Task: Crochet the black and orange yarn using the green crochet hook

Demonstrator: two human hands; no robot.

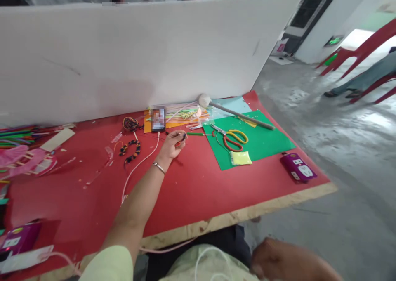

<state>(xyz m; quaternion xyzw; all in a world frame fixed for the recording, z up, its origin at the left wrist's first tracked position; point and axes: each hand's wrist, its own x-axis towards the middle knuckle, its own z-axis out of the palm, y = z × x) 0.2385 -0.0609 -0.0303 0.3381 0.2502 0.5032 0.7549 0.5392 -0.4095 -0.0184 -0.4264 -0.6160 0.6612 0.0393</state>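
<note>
My left hand [174, 145] reaches over the red table, its fingers closed on a small dark object [182, 138] whose kind I cannot make out. Just right of those fingers lies a thin green-handled tool [195, 134]. A phone [158, 119] with a lit screen stands behind the hand, a pale cable [140, 160] running from it. To the left are a black and orange beaded string [130, 149] and a bundle of dark cord [130, 123]. My right hand [269, 254] is low beside my lap, off the table, blurred, its fingers partly hidden.
Scissors [232, 139] and a yellow packet [241, 158] lie on a green sheet [262, 138]. A grey stick with a white ball [204, 100] rests behind. A purple pouch [298, 167] sits near the right edge. A white partition [148, 50] borders the table's back; colourful strips [18, 136] lie left.
</note>
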